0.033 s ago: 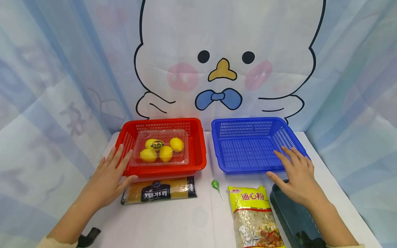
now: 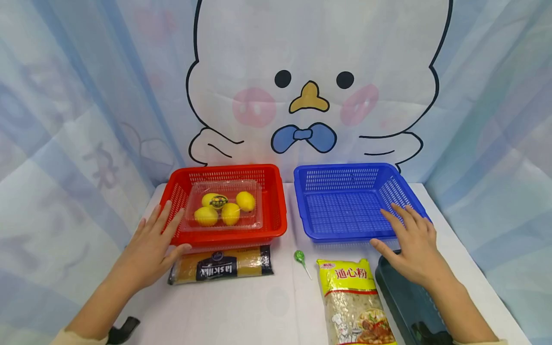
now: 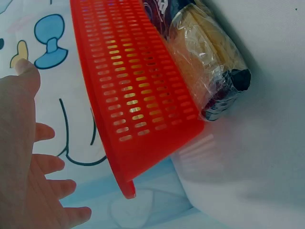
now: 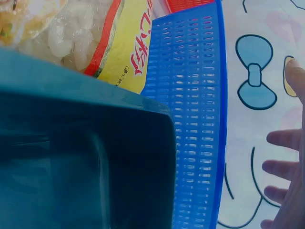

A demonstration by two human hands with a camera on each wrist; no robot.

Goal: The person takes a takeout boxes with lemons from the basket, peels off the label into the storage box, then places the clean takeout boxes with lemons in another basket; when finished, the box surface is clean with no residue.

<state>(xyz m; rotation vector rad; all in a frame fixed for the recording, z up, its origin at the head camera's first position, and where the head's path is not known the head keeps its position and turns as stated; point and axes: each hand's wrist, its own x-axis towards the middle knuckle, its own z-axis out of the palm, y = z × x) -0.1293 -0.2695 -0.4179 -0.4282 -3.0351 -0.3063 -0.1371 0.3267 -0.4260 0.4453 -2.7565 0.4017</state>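
My left hand (image 2: 146,251), fingers spread and holding nothing, hovers at the near left corner of the red basket (image 2: 276,211). Inside that basket lies a clear plastic box (image 2: 255,221) with several lemons (image 2: 230,214). A pack of pasta (image 2: 215,265) labelled "la sicilia" lies in front, close to my left thumb. Over the near right side of the blue basket (image 2: 340,211), my right hand (image 2: 414,247) is likewise spread, with nothing in it. Below it stands a dark teal bin (image 2: 403,302), partly hidden by my forearm.
A green lollipop (image 2: 299,257) lies on the white table (image 2: 241,311) between the pasta pack and a yellow-topped bag of macaroni (image 2: 351,302). Curtains (image 2: 86,143) with a cartoon print hang behind and on both sides. The right wrist view shows the bin's rim (image 4: 95,95) up close.
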